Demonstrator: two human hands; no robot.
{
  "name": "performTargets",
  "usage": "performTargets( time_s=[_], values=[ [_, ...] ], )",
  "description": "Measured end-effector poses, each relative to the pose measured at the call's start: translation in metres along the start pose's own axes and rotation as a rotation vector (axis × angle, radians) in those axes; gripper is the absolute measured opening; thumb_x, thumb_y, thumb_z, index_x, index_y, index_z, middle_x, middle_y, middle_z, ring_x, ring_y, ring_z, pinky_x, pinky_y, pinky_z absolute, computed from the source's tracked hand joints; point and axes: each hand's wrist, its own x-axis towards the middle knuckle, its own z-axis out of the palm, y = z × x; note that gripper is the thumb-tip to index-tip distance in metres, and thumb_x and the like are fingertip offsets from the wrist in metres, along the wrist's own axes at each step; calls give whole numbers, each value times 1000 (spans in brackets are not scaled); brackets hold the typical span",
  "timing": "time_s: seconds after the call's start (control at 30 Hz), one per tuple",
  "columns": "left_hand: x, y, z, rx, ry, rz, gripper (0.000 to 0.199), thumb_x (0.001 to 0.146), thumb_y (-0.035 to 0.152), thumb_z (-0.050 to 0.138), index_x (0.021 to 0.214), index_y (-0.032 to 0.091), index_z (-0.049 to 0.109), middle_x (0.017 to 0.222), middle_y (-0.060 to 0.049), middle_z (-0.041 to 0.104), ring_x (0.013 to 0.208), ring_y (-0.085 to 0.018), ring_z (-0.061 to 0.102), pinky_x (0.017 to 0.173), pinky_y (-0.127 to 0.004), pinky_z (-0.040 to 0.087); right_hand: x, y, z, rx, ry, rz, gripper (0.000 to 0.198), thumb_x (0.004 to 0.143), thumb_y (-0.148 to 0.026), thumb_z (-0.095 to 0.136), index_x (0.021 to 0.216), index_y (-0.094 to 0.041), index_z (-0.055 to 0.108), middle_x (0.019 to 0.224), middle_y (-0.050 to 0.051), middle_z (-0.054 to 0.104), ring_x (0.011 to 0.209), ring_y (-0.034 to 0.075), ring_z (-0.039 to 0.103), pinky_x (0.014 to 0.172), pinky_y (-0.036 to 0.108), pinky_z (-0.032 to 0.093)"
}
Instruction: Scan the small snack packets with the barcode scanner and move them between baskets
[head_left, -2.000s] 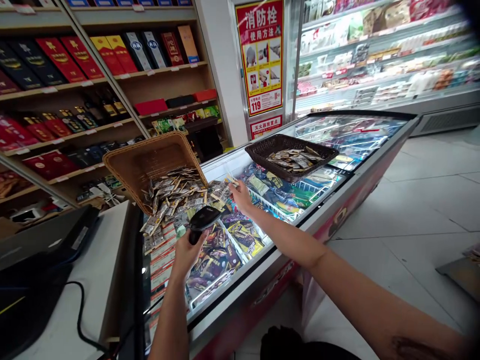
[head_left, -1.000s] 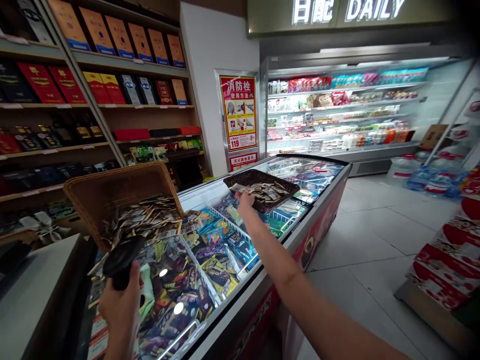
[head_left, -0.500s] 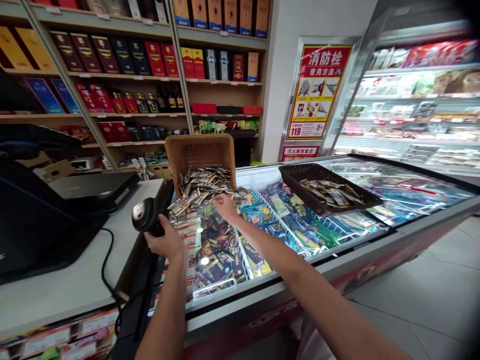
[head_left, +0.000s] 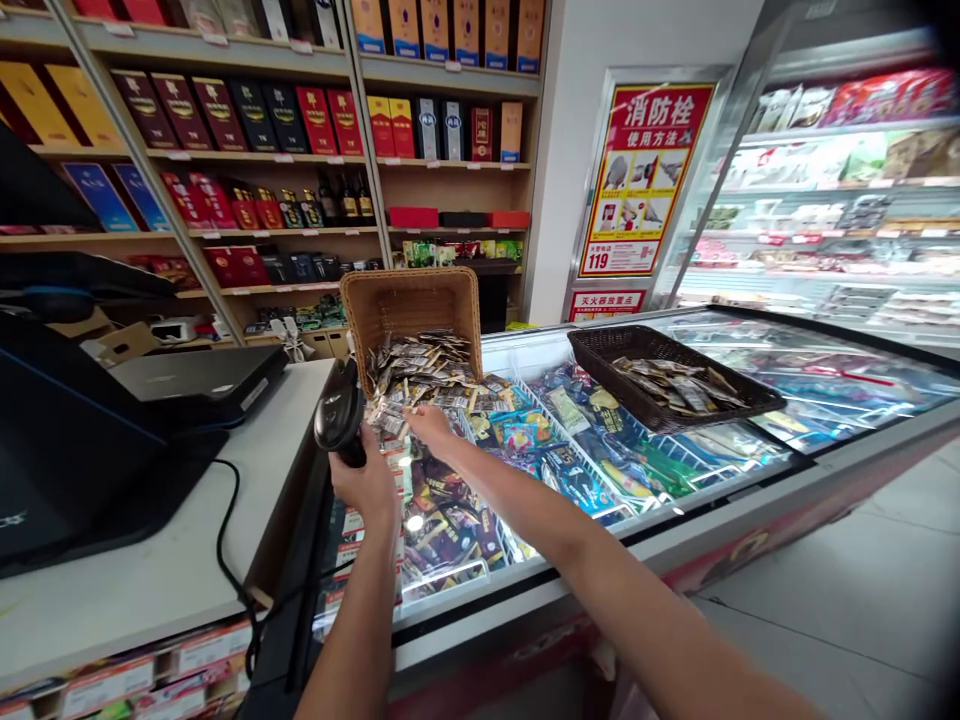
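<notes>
My left hand [head_left: 367, 480] is wrapped round the grip of a black barcode scanner [head_left: 340, 418], held upright over the left end of the glass-topped freezer [head_left: 442, 590]. Just right of the scanner, my right hand [head_left: 431, 428] pinches a small flat snack packet [head_left: 393, 412] at its edge. Behind it a tan wicker basket [head_left: 409, 298] lies on its side, its mouth toward me. Many similar small packets [head_left: 427, 360] spill from the basket onto the glass. A dark brown woven tray [head_left: 600, 345] with more packets [head_left: 675, 383] sits further right on the freezer.
To the left stands a white counter [head_left: 150, 560] with a dark checkout machine [head_left: 67, 420] and a black cable [head_left: 225, 530]. Shelves of boxed bottles [head_left: 262, 115] rise behind. A red fire-hydrant sign [head_left: 645, 180] hangs on the wall, beside a lit refrigerated display [head_left: 840, 220].
My right hand has moved left from the packet pile toward the scanner, with a packet now showing in its fingers. The scanner has turned a little in my left hand.
</notes>
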Motion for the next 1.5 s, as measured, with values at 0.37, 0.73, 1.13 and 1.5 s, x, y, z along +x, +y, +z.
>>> performTargets(
  time_s=[0.37, 0.73, 1.13, 1.5],
  values=[
    [-20, 11, 6, 107, -608, 203, 47, 80, 67, 68, 86, 20, 70, 62, 0, 63, 62, -20, 60, 58, -29, 46, -15, 57, -203, 158, 379, -70, 17, 96, -37, 56, 90, -21, 59, 64, -5, 49, 54, 14, 53, 51, 24, 50],
    [-39, 34, 5, 329, -1045, 347, 43, 78, 65, 61, 73, 23, 62, 53, 1, 56, 53, -18, 53, 52, -29, 36, -18, 54, -209, 228, 402, -92, 24, 95, -41, 60, 96, -18, 67, 61, -5, 53, 51, 13, 53, 53, 24, 45],
    [-38, 33, 7, 349, -1042, 352, 41, 76, 64, 62, 74, 24, 63, 54, -1, 58, 55, -21, 56, 52, -30, 38, -27, 46, -216, 325, 383, -80, 21, 94, -39, 61, 92, -19, 65, 59, -6, 48, 50, 12, 49, 51, 22, 42],
    [-20, 16, 13, 344, -803, 212, 48, 73, 75, 63, 69, 27, 59, 53, -4, 63, 53, -27, 61, 53, -34, 40, 8, 43, -279, 503, 901, -10, 17, 101, -28, 44, 114, -22, 52, 96, 7, 72, 66, 15, 71, 65, 27, 60]
  ],
)
